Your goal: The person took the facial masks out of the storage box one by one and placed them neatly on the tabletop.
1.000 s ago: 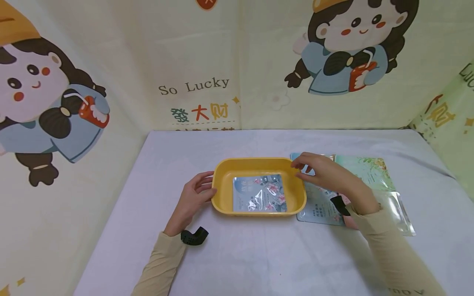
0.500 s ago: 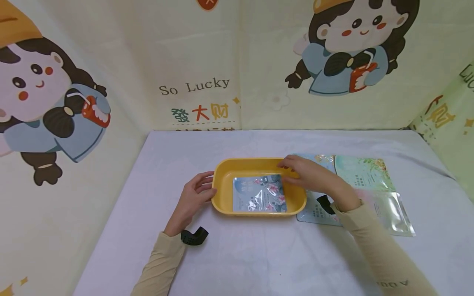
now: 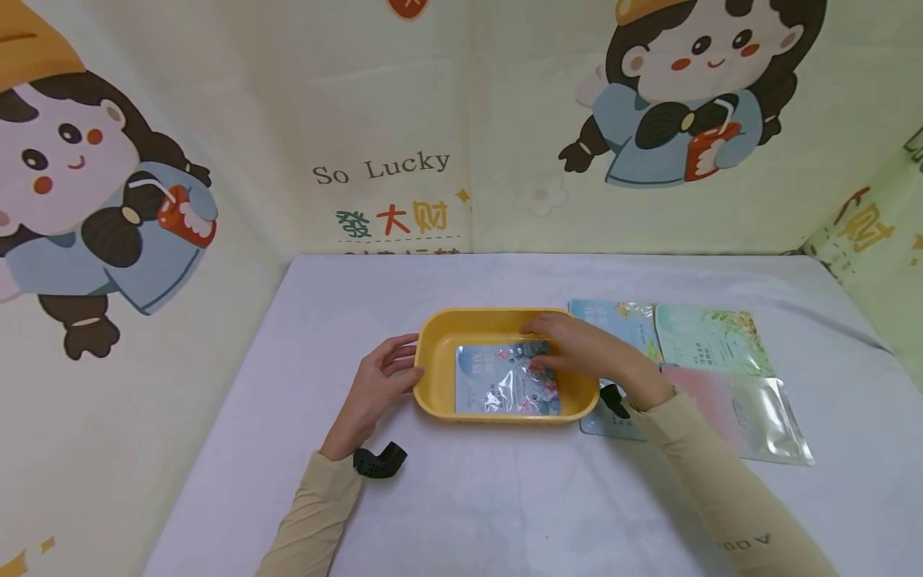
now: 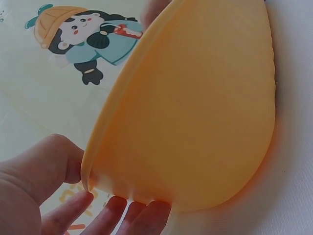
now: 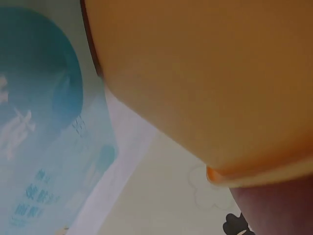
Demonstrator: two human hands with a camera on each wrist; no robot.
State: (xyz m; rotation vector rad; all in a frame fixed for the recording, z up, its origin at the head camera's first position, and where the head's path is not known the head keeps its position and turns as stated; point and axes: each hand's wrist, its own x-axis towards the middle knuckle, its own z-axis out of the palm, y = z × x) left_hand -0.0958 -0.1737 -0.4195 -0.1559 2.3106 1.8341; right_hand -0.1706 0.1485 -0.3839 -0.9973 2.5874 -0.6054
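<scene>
A yellow oblong tray point(image 3: 436, 365) sits mid-table in the head view. Inside it lies one flat, shiny blue sachet point(image 3: 483, 381) printed with pink flowers. My left hand point(image 3: 373, 393) grips the tray's left end. In the left wrist view its thumb is at the rim and its fingertips press the outer wall point(image 4: 195, 107). My right hand point(image 3: 587, 346) reaches over the tray's right side, fingers bent loosely above the sachet's right part; whether they touch it I cannot tell. In the right wrist view the tray wall point(image 5: 205, 73) hides the fingers.
Right of the tray several flat sachets lie side by side: a blue one point(image 3: 611, 316), a green one point(image 3: 714, 340), a pink and silver one point(image 3: 743, 413), and another blue one point(image 3: 602, 425) partly covered by my right wrist. A cartoon-printed curtain point(image 3: 505, 216) stands behind the white-covered table point(image 3: 461, 497).
My right hand has moved left from the tray's right rim to above the sachet inside, uncovering more of the sachets at right. The left hand and the tray stay put.
</scene>
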